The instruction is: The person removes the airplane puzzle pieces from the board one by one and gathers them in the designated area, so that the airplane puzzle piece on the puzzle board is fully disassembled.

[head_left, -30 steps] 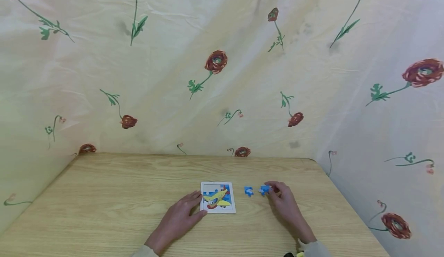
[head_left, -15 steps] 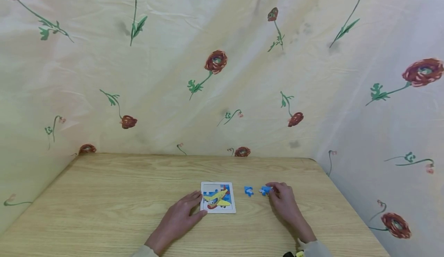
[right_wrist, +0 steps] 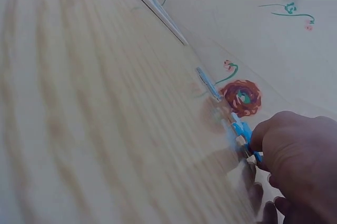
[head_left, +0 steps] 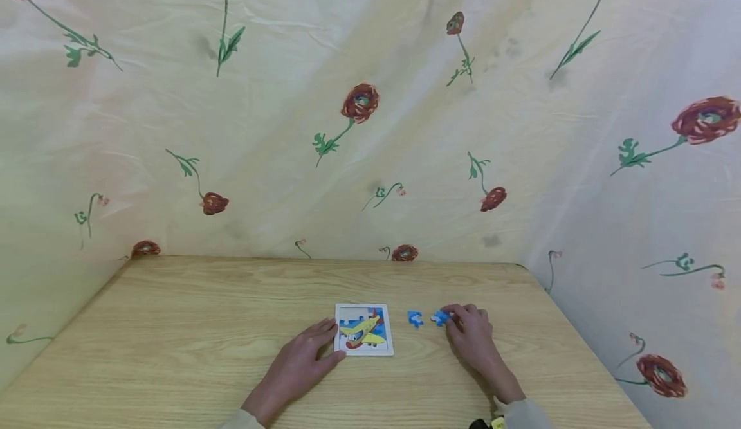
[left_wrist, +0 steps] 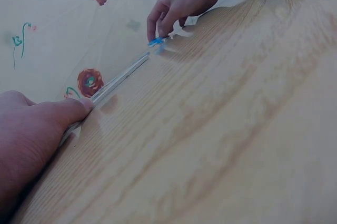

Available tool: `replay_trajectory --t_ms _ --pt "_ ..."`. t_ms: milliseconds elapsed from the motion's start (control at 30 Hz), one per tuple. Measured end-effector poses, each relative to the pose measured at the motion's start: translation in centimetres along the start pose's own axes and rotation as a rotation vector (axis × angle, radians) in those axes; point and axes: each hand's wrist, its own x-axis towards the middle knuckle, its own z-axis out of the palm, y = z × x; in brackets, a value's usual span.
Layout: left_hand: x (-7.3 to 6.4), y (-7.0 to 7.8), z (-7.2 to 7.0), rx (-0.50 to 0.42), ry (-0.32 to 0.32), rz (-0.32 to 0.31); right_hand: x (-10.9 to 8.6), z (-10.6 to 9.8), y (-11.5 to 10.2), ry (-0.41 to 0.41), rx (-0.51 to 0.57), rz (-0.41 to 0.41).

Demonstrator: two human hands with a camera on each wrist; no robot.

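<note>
A small square jigsaw puzzle in a white frame (head_left: 390, 345) lies on the table, showing a yellow airplane with red parts on blue. My left hand (head_left: 303, 358) rests at its left side, fingers against the edge and thumb at the near left corner. To the right of the frame, my right hand (head_left: 473, 336) pinches a blue and white puzzle piece (head_left: 439, 318) between thumb and fingertips. That held piece (right_wrist: 243, 133) looks tilted in the right wrist view. Between frame and right hand lies another blue and white puzzle piece (head_left: 415, 318), flat on the wood.
The wood-grain table (head_left: 220, 307) ends at a cloth backdrop (head_left: 278, 191) with red flowers, which also hangs along both sides. A small black and yellow object (head_left: 489, 424) shows at the bottom edge, beside the right sleeve.
My right hand and its puzzle piece have shifted slightly, first right and then back left. My left hand, the frame and the other piece stay in place.
</note>
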Motion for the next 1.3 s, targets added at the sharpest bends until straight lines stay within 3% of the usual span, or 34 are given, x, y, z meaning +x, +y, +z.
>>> replay_trajectory --t_ms 633,1033,1300 --pt "0.0 0.1 -0.1 0.001 -0.007 -0.003 -0.2 0.4 0.5 0.05 0.039 -0.127" --pt "0.0 0.1 -0.1 0.004 -0.007 -0.006 0.1 1.0 -3.1 -0.023 0.117 -0.155" --pt "0.0 0.1 -0.2 0.008 -0.006 -0.002 0.3 2.4 -5.2 -0.059 0.105 -0.17"
